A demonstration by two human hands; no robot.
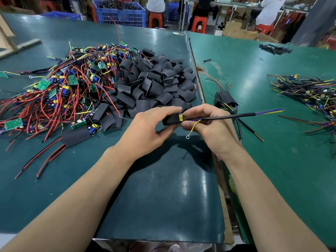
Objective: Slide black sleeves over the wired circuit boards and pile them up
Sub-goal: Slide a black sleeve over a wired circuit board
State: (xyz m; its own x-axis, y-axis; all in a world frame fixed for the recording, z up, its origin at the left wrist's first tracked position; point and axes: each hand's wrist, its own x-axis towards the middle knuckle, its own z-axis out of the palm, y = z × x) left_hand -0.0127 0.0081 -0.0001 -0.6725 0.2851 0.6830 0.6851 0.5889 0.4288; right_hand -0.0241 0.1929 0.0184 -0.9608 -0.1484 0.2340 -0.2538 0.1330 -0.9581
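A black sleeve (pixel 170 120) is held above the middle of the worktop (pixel 163 197), gripped by the curled fingers of the left hand (pixel 145 131). A circuit board (pixel 181 118), only its yellow part showing, is pinched at the sleeve's right end by the right hand (pixel 209 128). Its black cable (pixel 227 117) is stretched rightward, ending in blue and yellow wires. A heap of sleeves (pixel 154 84) is seen behind.

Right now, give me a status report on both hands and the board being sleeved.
Left hand grips black sleeve. Right hand pinches wired circuit board, yellow end still showing. Heap of loose black sleeves beyond; nothing blocking.
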